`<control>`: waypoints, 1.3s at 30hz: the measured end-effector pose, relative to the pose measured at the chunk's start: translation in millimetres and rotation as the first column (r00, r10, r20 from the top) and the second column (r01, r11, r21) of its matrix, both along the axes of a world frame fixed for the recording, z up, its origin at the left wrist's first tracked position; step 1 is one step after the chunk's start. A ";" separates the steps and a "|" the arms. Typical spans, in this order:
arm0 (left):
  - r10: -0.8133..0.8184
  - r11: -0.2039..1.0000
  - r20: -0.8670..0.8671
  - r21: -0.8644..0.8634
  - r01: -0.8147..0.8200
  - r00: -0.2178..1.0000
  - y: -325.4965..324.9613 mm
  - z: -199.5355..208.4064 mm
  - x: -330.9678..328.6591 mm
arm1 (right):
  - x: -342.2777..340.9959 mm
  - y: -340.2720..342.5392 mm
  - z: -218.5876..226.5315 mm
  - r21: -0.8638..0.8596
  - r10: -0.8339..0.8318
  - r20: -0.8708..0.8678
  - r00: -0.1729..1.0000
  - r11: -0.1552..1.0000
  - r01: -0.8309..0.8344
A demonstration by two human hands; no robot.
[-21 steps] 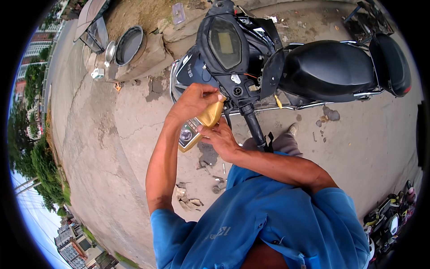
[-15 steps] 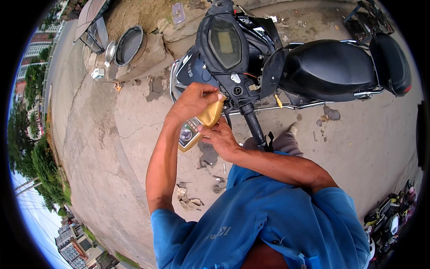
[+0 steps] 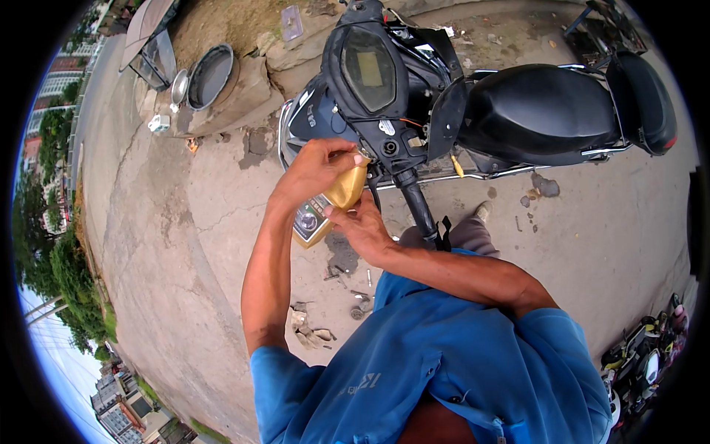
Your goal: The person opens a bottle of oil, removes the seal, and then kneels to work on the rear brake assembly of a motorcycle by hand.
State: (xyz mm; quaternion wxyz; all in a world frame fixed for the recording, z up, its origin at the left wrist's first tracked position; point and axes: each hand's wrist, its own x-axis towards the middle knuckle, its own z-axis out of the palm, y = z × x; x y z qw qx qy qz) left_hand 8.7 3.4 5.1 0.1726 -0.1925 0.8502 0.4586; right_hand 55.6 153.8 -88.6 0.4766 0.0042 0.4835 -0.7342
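While the right hand [image 3: 362,231] grasps the bottle [image 3: 346,189] by its side, the left hand [image 3: 318,170] grips its top end; what lies under that grip cannot be told. The step in hand appears to be work at the bottle's top, where the next move would call for a steady right-hand hold. Tilted, the bottle lies between both hands, its base projecting left of the right hand. Beyond the hands, extending to their right, stands the scooter [image 3: 495,111].
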 end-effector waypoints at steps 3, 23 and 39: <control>0.088 0.992 -0.059 0.096 -0.082 0.994 -1.6 -0.5 10.0 | 0.1 0.5 4.7 0.067 0.011 -0.111 0.994 0.998 -0.003; 0.378 0.918 -0.559 0.124 -0.376 0.738 15.0 77.1 116.4 | -10.3 27.1 72.5 0.129 0.298 -0.702 0.647 0.947 -0.296; 0.538 0.753 -0.670 0.110 -0.649 0.511 44.0 82.8 181.9 | -26.7 23.0 97.9 0.248 0.480 -0.804 0.351 0.807 -0.536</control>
